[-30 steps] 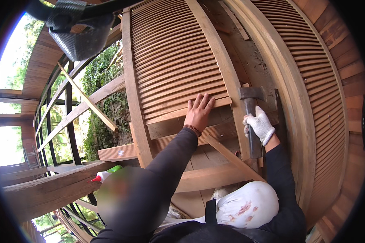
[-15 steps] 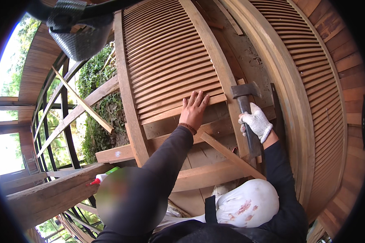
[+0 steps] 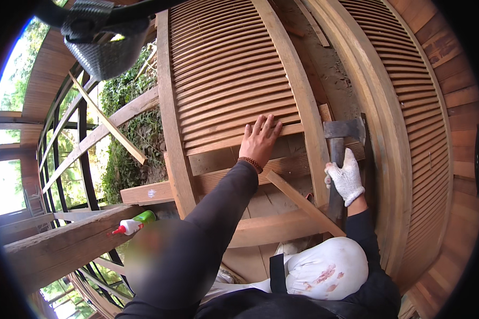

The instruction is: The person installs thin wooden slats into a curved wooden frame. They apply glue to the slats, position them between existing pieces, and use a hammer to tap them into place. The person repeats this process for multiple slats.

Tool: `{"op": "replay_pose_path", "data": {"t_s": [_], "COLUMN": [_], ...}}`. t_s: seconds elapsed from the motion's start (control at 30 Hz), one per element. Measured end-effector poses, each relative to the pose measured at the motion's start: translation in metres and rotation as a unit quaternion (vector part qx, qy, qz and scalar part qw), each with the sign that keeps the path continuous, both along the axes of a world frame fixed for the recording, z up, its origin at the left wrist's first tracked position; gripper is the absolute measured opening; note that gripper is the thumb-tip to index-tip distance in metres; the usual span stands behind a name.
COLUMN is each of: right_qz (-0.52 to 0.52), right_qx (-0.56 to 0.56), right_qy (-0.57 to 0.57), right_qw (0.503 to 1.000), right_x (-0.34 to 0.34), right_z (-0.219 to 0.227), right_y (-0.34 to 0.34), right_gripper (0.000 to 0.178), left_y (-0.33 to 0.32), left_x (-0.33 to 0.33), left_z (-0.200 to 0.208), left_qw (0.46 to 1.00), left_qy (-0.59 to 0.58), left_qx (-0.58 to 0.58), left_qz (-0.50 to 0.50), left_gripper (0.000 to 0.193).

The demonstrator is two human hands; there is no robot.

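Observation:
My bare left hand, with a beaded bracelet at the wrist, lies flat with spread fingers on the lowest slats of a wooden louvred panel. The slats run between two wooden side rails, and the right rail passes between my hands. My right hand, in a white knit glove, grips a hatchet by its dark handle. The hatchet's head points away from me, just right of the rail, with its blade toward the right. The handle's lower end reaches down near a loose wooden strip.
A second louvred panel with a thick frame stands at the right. A ribbed board crosses under the near panel. At the left, a bottle with a red tip and green base is by a heavy beam. A strap hangs at upper left.
My right hand has carried the hatchet to the right and slightly nearer to me. My left hand stays on the panel's lowest slats. More of the bottle shows beside my left arm.

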State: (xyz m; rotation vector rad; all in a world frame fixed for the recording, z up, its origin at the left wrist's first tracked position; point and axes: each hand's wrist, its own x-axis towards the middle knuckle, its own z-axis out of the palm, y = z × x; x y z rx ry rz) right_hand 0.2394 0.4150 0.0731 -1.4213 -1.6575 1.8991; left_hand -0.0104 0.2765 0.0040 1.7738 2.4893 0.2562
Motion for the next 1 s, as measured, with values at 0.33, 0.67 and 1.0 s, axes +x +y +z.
{"op": "replay_pose_path", "data": {"t_s": [0.33, 0.67, 1.0], "right_qz": [-0.02, 0.202, 0.229], "right_qx": [-0.005, 0.33, 0.522], "right_qy": [-0.114, -0.451, -0.133], "right_qw": [0.993, 0.804, 0.811], "right_x": [0.074, 0.042, -0.037], "right_z": [-0.028, -0.019, -0.042], "right_y": [0.039, 0.039, 0.014], "right_gripper": [0.04, 0.053, 0.092], "left_y": [-0.019, 0.015, 0.033], "left_x": [0.012, 0.031, 0.042], "left_z": [0.011, -0.02, -0.021], "left_qw": [0.985, 0.332, 0.347], "left_qy": [-0.077, -0.799, -0.771], "left_qx": [0.107, 0.255, 0.293], "left_qz": [0.111, 0.431, 0.446], "left_gripper": [0.048, 0.056, 0.038]}}
